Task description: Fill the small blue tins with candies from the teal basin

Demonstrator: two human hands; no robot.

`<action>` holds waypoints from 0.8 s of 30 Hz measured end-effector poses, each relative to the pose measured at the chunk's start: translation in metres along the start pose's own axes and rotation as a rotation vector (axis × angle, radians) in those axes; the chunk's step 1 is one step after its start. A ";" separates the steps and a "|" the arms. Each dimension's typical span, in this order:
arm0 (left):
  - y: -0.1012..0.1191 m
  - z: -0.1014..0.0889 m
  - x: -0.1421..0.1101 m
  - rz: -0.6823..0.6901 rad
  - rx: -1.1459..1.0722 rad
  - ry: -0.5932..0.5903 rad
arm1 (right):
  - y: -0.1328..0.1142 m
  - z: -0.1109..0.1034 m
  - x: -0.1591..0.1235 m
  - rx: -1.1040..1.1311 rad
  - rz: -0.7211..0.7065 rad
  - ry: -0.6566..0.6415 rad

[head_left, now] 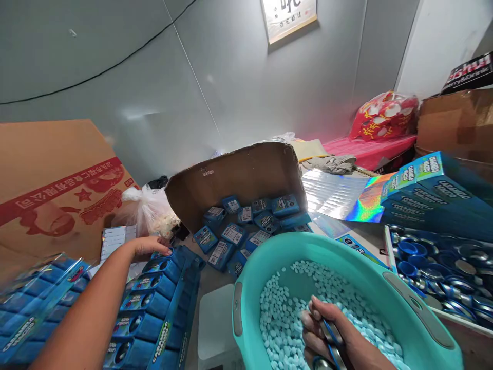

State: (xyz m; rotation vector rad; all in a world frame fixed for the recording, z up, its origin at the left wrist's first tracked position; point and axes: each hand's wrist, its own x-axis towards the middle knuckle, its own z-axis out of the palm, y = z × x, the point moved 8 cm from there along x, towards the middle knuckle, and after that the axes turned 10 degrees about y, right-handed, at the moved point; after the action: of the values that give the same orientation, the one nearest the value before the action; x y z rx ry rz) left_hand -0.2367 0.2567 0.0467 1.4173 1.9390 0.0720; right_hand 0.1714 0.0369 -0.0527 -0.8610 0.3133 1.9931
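Observation:
My left hand (152, 246) reaches to the far end of a display tray (154, 308) filled with a row of small blue candy boxes with round holes in their tops. Its fingers are drawn together at the farthest box, and what they hold, if anything, is hidden. My right hand (327, 329) is closed around several round metal tins (333, 349) with blue rims, palm turned up. It is over a teal basin (246, 288), above many pale blue candies (362, 303) lying in it.
Small blue boxes (233, 234) lie loose in a tipped cardboard carton (234, 174). More tins (435, 267) fill a white-edged tray at right, below stacked blue cartons (427, 190). A translucent container (217, 324) stands left of the basin; a second, plastic-covered display (42, 303) is far left.

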 end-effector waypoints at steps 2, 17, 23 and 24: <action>-0.002 0.001 -0.001 0.010 -0.027 -0.002 | -0.003 -0.002 0.001 0.016 -0.017 0.000; -0.006 0.003 -0.016 0.128 -0.215 0.222 | -0.014 -0.002 -0.003 0.053 -0.115 0.102; -0.013 0.005 -0.005 0.110 -0.286 0.237 | -0.021 -0.005 -0.004 0.078 -0.220 0.130; -0.014 0.004 -0.004 0.111 -0.290 0.241 | -0.023 -0.005 -0.006 0.081 -0.235 0.153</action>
State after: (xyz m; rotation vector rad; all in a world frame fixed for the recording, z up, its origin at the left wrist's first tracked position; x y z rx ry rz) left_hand -0.2447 0.2465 0.0393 1.3666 1.9421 0.5762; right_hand 0.1942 0.0429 -0.0497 -0.9549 0.3608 1.6911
